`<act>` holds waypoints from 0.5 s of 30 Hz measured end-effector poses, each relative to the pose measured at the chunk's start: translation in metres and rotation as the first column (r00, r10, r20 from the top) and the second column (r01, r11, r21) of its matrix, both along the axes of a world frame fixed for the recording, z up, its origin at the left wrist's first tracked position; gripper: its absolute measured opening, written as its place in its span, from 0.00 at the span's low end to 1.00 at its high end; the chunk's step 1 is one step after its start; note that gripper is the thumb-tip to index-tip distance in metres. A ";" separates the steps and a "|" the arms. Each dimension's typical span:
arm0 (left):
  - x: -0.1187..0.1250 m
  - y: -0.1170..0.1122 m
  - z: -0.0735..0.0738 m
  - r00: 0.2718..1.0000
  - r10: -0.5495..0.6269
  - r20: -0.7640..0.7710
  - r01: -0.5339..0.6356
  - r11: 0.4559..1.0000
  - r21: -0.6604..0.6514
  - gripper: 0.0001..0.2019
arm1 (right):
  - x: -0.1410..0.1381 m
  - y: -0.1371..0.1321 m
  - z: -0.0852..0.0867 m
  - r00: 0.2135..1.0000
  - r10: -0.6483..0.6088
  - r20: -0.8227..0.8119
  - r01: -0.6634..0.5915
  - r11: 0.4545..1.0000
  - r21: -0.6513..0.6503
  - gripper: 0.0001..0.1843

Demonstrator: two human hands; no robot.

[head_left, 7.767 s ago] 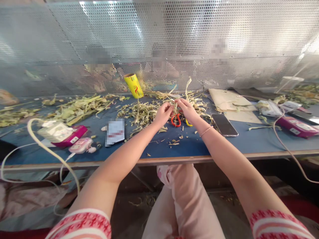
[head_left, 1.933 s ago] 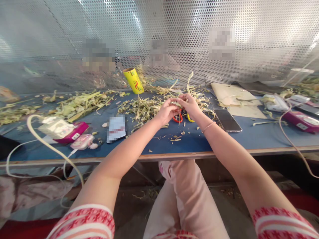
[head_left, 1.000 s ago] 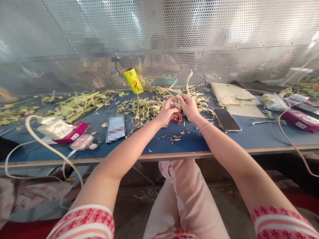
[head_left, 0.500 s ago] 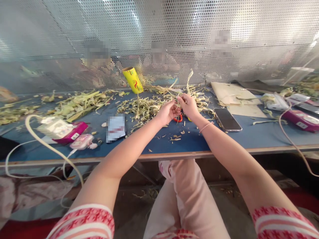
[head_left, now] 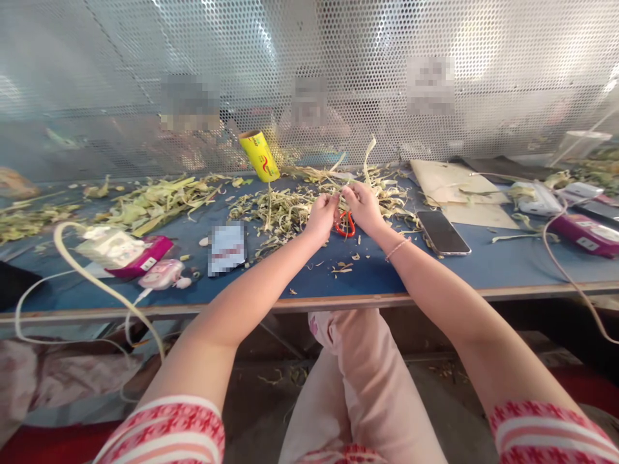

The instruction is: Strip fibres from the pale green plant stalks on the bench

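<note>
My left hand (head_left: 321, 216) and my right hand (head_left: 362, 207) meet over a blue table (head_left: 377, 277), both pinched on thin pale green leaf strips (head_left: 340, 188). The two hands sit close together with the strips running between their fingertips. Just below them lie red-handled scissors (head_left: 345, 224) on the table. A heap of dried leaf strips (head_left: 280, 209) spreads behind and to the left of my hands. My right wrist wears a thin bracelet (head_left: 397, 248).
A yellow roll (head_left: 260, 155) stands tilted on a stick behind the heap. A phone (head_left: 443, 232) lies right of my hands, near brown paper sheets (head_left: 454, 193). Pink devices (head_left: 145, 256) and white cables (head_left: 91, 277) sit at left. A perforated metal screen (head_left: 338, 77) backs the table.
My hands have stayed over the scissors, working the strips. Since half a second ago they drew slightly apart, and the red scissor handles show more between them.
</note>
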State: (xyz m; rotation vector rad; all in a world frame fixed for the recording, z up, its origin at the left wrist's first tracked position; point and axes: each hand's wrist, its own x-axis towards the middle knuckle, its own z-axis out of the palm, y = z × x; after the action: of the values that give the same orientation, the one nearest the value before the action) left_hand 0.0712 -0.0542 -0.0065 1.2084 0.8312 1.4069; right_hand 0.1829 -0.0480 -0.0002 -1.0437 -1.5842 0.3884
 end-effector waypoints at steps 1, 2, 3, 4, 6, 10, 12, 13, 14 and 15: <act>0.000 0.001 -0.001 1.000 0.000 -0.004 0.000 1.000 0.016 0.21 | 0.000 0.001 0.000 1.000 -0.002 -0.016 0.002 1.000 0.007 0.23; -0.001 0.002 -0.002 1.000 -0.003 -0.011 0.003 0.999 0.038 0.21 | 0.001 0.003 0.000 0.999 -0.007 -0.031 0.007 1.000 0.011 0.25; -0.001 0.003 -0.004 1.000 -0.008 -0.019 0.009 0.998 0.066 0.21 | 0.002 0.004 -0.001 0.999 -0.014 -0.046 0.015 1.000 0.012 0.27; -0.002 0.004 -0.005 1.000 -0.013 -0.029 0.015 0.995 0.097 0.21 | 0.004 0.006 -0.001 0.998 -0.021 -0.060 0.022 1.000 0.008 0.28; -0.002 0.006 -0.008 0.998 -0.022 -0.054 0.029 0.989 0.144 0.20 | 0.007 0.009 -0.002 0.995 -0.031 -0.094 0.029 0.999 -0.014 0.30; -0.003 0.003 -0.006 0.992 -0.059 -0.110 0.075 0.987 0.144 0.18 | 0.012 0.014 -0.004 0.984 -0.037 -0.172 0.027 0.998 -0.064 0.31; -0.004 0.000 -0.004 0.982 -0.102 -0.162 0.124 0.983 0.135 0.18 | 0.015 0.017 -0.005 0.978 -0.053 -0.202 0.038 0.996 -0.076 0.32; -0.004 -0.002 -0.003 0.974 -0.125 -0.191 0.152 0.979 0.135 0.18 | 0.016 0.019 -0.006 0.975 -0.060 -0.213 0.045 0.996 -0.079 0.32; -0.004 -0.002 -0.002 0.966 -0.144 -0.216 0.176 0.975 0.137 0.18 | 0.017 0.020 -0.007 0.973 -0.065 -0.222 0.049 0.996 -0.080 0.32; -0.004 -0.003 -0.002 0.960 -0.159 -0.230 0.195 0.971 0.140 0.18 | 0.017 0.022 -0.008 0.971 -0.066 -0.229 0.049 0.996 -0.080 0.31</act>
State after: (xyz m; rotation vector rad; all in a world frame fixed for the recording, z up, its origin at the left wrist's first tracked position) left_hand 0.0671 -0.0569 -0.0082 1.5445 0.7463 1.2280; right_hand 0.2003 -0.0259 -0.0077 -1.0584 -1.3372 0.5134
